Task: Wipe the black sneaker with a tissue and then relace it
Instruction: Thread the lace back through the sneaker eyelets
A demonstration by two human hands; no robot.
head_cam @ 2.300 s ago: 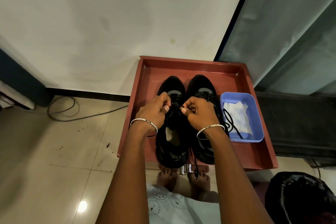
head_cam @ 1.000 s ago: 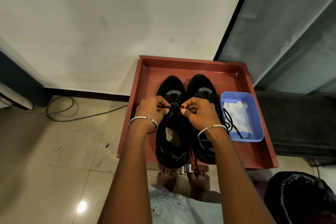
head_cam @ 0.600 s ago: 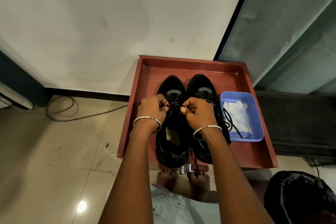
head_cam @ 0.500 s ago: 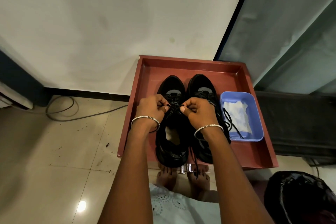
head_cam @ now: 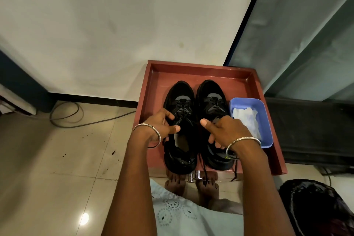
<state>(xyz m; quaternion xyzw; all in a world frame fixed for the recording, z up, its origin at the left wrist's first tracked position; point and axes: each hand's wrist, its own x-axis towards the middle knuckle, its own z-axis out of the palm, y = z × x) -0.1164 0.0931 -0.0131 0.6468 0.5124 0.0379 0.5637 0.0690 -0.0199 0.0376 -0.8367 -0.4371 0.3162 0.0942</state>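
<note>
Black sneaker (head_cam: 181,105) stands toe-away in the 9 o'clock half of a red tray (head_cam: 153,86). Its laces cross over the tongue, and a second sneaker (head_cam: 210,97) touches it at 3 o'clock.

Nearest, at 6 o'clock, a white embroidered garment (head_cam: 172,216) hangs above two bare feet (head_cam: 175,182) on the tiled floor (head_cam: 57,159). A black bag (head_cam: 316,209) sits at 4 o'clock. The toes reach the tray's near rim, where a small metal piece (head_cam: 194,175) shows (what it is cannot be told). Loose lace ends (head_cam: 204,166) from the second sneaker hang over that rim.

Beyond them both forearms reach in, a silver bangle (head_cam: 147,124) on each wrist. The left grip (head_cam: 160,125) rests on the black sneaker's 9 o'clock flank beside the opening. Its fingers are loosely bent and spread from the thumb, pinching nothing visible. The right grip (head_cam: 225,130) lies over the second sneaker's collar with the thumb stuck out toward 10 o'clock. Its fingers are curled under the palm, and whether they pinch a lace cannot be told.

At 3 o'clock of the pair a blue tub (head_cam: 247,100) stands in the tray just beside the second sneaker, with a white tissue (head_cam: 246,119) inside.

Farther off at 9 o'clock a grey cable (head_cam: 80,120) loops on the floor near the black skirting (head_cam: 92,98). A white wall (head_cam: 115,25) fills 12 o'clock and a grey panel (head_cam: 306,25) fills 2 o'clock.
</note>
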